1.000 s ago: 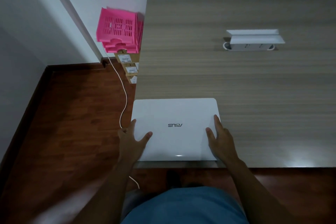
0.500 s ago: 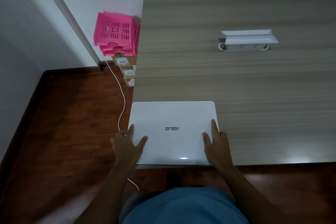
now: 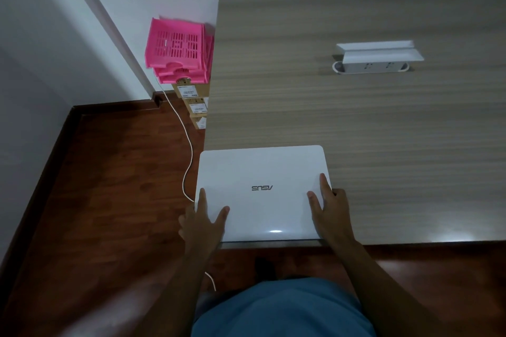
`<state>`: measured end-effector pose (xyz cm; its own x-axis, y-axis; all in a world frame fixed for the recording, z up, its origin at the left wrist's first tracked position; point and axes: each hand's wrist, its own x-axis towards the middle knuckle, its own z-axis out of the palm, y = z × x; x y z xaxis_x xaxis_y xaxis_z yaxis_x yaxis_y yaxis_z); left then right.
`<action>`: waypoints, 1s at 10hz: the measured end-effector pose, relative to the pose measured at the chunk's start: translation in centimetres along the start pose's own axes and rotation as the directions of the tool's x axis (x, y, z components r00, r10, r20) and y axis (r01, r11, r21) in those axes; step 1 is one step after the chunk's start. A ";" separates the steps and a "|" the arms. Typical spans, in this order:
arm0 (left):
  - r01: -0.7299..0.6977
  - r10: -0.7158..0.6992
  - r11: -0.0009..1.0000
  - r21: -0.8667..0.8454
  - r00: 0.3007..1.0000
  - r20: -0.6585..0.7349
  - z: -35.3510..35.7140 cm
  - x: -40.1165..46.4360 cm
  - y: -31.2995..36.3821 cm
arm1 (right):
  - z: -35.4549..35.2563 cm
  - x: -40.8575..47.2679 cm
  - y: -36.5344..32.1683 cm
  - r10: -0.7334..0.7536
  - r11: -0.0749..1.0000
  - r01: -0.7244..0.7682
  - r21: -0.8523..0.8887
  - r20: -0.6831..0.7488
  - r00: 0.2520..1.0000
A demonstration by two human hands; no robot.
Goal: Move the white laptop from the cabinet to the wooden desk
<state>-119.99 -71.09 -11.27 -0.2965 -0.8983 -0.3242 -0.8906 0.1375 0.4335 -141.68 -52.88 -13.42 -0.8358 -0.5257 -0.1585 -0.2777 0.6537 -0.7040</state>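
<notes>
Left hand grip: the left hand [image 3: 202, 223] lies on the near-left corner of the white laptop [image 3: 261, 193], thumb and forefinger spread flat on the lid; the other fingers seem to curl at or under the left edge, though that side is hidden, so I cannot tell whether it clasps or merely rests
Right hand grip: the right hand [image 3: 330, 209] sits on the near-right corner, 2 fingers extended along the lid, the rest folded over the right edge onto the wood; it reads as a loose hold, not a clamp
Laptop position: closed, logo up, flat on the wooden desk [image 3: 356, 123] at its near-left corner; its near edge runs just inside the desk's front edge and its left side slightly overhangs the desk's left edge
What changed: compared with 1.0 s ago the laptop sits a little nearer the front edge, and both hands have slid back toward its near corners
Meaning for the task: the laptop is down on the desk, so the carry looks finished; likely all that remains is letting go, perhaps after nudging it right, off the overhang
Surroundings: a white cable [image 3: 189, 161] trails on the floor just left of the laptop; a pink basket [image 3: 176, 53] stands by the wall; a white power strip [image 3: 375, 61] sits well apart, farther back on the desk
</notes>
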 end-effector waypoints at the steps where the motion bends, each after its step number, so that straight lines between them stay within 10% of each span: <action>1: 0.008 -0.008 1.000 0.021 1.000 0.006 -0.1 -0.3 -0.1 | 0.2 0.1 0.1 0.007 0.999 -0.007 -0.034 -0.014 1.000; 8: -0.039 0.037 0.998 0.056 0.999 0.038 0.4 -0.2 -0.8 | 0.3 -0.4 -0.3 -0.003 0.992 -0.001 -0.124 -0.028 1.000; 10: 0.011 -0.050 0.897 -0.441 0.996 -0.079 0.6 -2.1 -5.9 | -4.6 0.0 -1.8 0.000 1.000 0.001 0.024 -0.052 0.999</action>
